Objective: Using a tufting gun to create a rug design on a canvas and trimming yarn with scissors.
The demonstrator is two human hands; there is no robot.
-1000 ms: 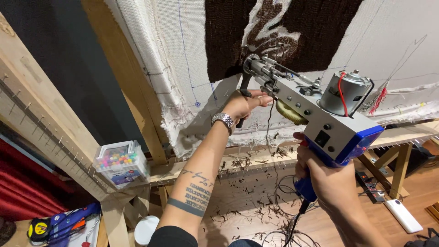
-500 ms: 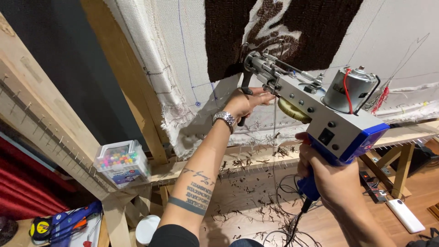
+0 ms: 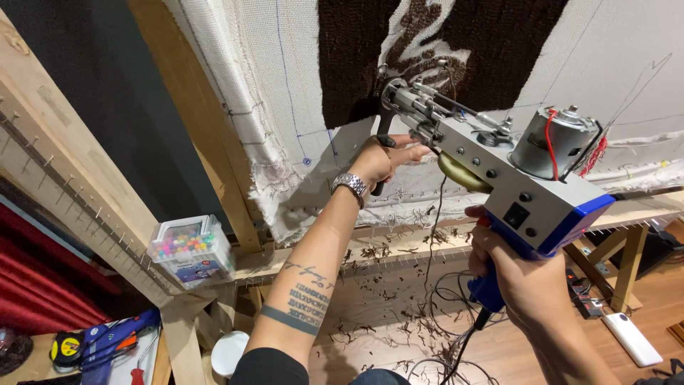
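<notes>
Right hand (image 3: 524, 281) is wrapped tight round the blue rear grip of the tufting gun (image 3: 499, 167), fingers closed on the handle w/ the power cord dropping from its base. Left hand (image 3: 377, 160) is closed round the black front handle just under the gun's nose, wristwatch (image 3: 350, 184) on that wrist, tattooed forearm running down toward the camera. Gun sits between both hands, tilted up-left, needle end pressed against the backing cloth (image 3: 285, 93) right at the lower edge of the dark brown tufted patch (image 3: 356, 57). Silver motor w/ red wire rides on top near the rear; a strand of yarn runs along the top into the nose.

Progress, as a judgement: brown field is filled across the top centre & right, w/ a pale swirl shape left bare inside it. Below & left of the needle the cloth is bare, blue guide lines drawn there not yet filled, so a good share looks left to do.

Further out: cloth is stretched on a wooden frame (image 3: 178, 93) w/ rows of nails. Clear box of coloured pins (image 3: 191, 249) sits on the frame ledge at left. Yarn scraps (image 3: 385, 314) litter the floor, tape measure (image 3: 68, 349) low left.
</notes>
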